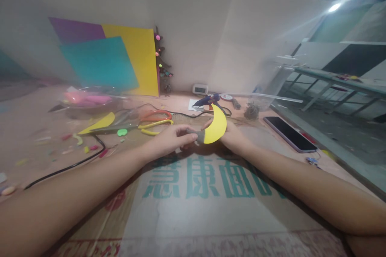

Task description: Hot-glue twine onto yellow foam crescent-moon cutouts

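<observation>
A yellow crescent moon shape (218, 125) stands upright in front of me, with a grey piece (200, 136) at its lower left tip. My left hand (171, 138) pinches the grey piece between thumb and fingers. Behind the crescent, my right hand (231, 134) touches its right side; its fingers are mostly hidden by the yellow shape. Just beyond the hands, a dark blue glue gun (208, 99) lies on a small white card (193, 105).
Scissors with red and yellow handles (157, 116), a yellow scrap (101, 123) and a black cable (72, 165) lie left. A phone (290, 134) is at the right. Coloured sheets (98, 62) lean behind, near a small white clock (200, 89).
</observation>
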`<state>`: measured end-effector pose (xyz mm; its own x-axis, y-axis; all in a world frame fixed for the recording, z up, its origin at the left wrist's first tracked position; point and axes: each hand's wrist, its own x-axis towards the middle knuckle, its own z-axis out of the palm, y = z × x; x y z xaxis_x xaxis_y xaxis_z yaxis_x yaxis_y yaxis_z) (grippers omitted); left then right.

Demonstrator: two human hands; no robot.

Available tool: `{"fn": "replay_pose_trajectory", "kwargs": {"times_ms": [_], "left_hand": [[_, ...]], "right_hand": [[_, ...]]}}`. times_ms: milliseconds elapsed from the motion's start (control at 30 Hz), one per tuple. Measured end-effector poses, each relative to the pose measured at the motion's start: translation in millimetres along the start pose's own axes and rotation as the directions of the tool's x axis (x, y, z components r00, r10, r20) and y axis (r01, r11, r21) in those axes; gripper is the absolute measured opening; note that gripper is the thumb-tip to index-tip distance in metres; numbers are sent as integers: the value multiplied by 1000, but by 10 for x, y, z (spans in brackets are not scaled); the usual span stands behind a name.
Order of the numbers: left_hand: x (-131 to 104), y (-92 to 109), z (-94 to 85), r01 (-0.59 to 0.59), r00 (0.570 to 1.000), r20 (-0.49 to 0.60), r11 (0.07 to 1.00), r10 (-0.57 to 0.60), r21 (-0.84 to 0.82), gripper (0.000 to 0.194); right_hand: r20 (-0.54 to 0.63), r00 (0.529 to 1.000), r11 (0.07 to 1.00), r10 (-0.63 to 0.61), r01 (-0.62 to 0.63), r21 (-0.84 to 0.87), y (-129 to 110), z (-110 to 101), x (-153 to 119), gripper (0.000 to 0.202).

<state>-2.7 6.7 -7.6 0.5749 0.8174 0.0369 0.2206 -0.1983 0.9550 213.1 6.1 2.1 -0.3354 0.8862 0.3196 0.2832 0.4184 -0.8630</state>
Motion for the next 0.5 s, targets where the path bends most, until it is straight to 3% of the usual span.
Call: {"fn": "replay_pose_trajectory", "kwargs": {"times_ms": [100, 500], "left_hand": [[-3, 10, 13, 38, 999, -30, 999, -38, -5, 40], [-26, 18, 17, 43, 999, 24, 995, -46, 85, 36]], "right_hand": [[25, 999, 999, -26, 27, -38, -5, 8, -6, 16], [21, 999, 993, -34, 36, -111, -31, 38, -23, 11]]}}
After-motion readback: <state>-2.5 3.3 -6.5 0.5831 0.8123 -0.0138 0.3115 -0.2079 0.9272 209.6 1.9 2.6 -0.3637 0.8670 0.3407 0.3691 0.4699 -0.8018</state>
